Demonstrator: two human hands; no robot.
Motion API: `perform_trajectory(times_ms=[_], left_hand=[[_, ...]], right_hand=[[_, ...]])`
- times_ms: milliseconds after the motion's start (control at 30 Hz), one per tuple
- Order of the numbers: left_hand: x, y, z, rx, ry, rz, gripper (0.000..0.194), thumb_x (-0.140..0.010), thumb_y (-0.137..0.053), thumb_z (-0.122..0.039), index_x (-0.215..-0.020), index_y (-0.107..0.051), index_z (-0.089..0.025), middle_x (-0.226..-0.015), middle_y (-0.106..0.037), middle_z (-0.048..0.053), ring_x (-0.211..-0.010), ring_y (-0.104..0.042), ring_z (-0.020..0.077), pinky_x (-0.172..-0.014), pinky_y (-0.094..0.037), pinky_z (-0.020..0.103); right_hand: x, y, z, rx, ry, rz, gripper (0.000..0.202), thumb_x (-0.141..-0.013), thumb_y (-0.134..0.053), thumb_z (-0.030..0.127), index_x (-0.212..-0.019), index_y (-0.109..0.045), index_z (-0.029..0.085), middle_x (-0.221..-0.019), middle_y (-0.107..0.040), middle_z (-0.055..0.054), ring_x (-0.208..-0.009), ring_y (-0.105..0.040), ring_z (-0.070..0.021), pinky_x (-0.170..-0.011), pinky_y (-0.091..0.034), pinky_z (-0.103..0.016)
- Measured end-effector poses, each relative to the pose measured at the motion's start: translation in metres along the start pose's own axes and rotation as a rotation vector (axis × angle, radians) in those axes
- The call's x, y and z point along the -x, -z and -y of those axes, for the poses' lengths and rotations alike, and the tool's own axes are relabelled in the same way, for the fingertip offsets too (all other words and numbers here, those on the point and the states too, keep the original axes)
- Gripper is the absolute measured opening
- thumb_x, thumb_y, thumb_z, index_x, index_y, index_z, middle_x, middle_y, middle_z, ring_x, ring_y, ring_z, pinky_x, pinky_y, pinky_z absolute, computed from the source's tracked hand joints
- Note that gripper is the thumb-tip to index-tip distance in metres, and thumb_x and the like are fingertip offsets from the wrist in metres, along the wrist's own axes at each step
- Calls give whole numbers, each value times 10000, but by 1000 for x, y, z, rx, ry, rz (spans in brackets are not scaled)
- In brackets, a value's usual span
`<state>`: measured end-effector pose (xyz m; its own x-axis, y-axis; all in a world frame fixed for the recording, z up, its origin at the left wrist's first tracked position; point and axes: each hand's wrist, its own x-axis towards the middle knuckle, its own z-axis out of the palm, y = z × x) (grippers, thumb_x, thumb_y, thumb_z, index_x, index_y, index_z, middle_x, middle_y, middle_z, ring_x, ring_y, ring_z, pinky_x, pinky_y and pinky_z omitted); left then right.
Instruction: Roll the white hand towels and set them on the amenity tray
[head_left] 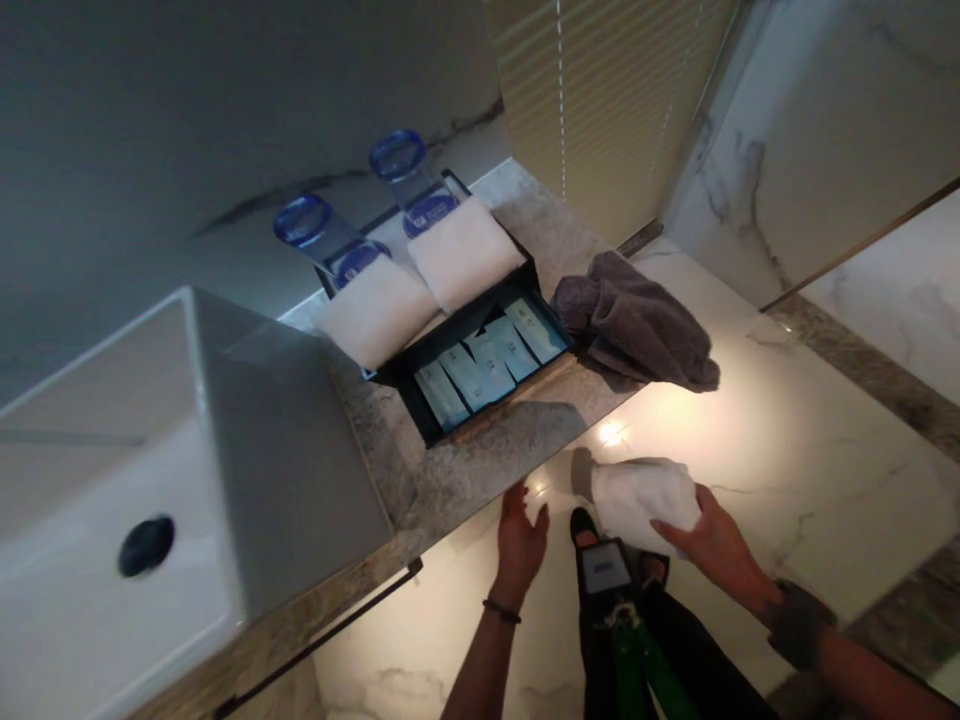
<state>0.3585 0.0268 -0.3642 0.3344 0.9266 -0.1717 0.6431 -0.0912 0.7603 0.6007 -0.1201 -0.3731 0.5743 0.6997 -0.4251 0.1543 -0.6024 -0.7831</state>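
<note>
Hands [611,530] hold white towel [637,497], lying crosswise

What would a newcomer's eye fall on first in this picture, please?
Likely the white towel gripped in the right hand, bright over the glossy marble floor, with the left hand beside the counter edge. Next, the dark tray of blue packets on the counter, a grey towel heaped to its right.

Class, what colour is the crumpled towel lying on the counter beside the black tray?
Grey-purple towel, seen in the head view, right of the tray.
</note>
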Motion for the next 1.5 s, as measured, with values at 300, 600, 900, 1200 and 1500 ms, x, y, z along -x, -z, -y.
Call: perform_trajectory(times_ms=[300, 600, 900, 1200, 1500], left_hand=[[60, -25, -185, -180, -523, 567, 526, -694, -736, -229, -1203, -612, -174, -1122, -639, 109, -1034, -583, 268, -937, -479, 389], [117, 28, -252, -329, -790, 24, 252, -754, -633, -103, -982, -650, -209, -928, -615, 69, -892, -561, 215, -754, -480, 327], [158, 43, -292, -458, -1222, -423, 236, -854, -540, -78, -1042, -597, -209, -1014, -598, 72, -1010, -561, 196, -989, -448, 444], [181, 43, -304, -586, -1318, -508, 248, -888, -499, -142, -1079, -641, -212, -1087, -611, 101, -1155, -529, 237, -1077, -400, 497], [207, 26, -296, -41, -675, -275, 465, -860, -501, -141, -1314, -552, -228, -1243, -577, 161, -1089, -587, 278, -898, -516, 460]], right_hand=[[89, 82, 10, 47, 315, -63, 677, -699, -683, 452, -1257, -419, 177, -1178, -569, -130, -1014, -579, -279, -882, -484, -439], [121, 166, 23, -189, 566, -22, 412, -930, -504, 469, -1279, -544, 255, -1371, -506, -92, -1279, -443, -256, -1116, -328, -491], [140, 189, 90, -468, 397, 359, 767, -838, -342, 786, -902, -727, 126, -983, -694, -166, -969, -606, -342, -998, -416, -538], [180, 186, 137, -882, 317, 545, 628, -803, -629, 638, -1135, -637, 106, -1010, -706, -140, -922, -641, -280, -767, -521, -374], [182, 179, 129, -691, 467, 68, 506, -861, -586, 568, -1108, -633, 129, -1004, -695, -102, -925, -619, -269, -816, -487, -352]])
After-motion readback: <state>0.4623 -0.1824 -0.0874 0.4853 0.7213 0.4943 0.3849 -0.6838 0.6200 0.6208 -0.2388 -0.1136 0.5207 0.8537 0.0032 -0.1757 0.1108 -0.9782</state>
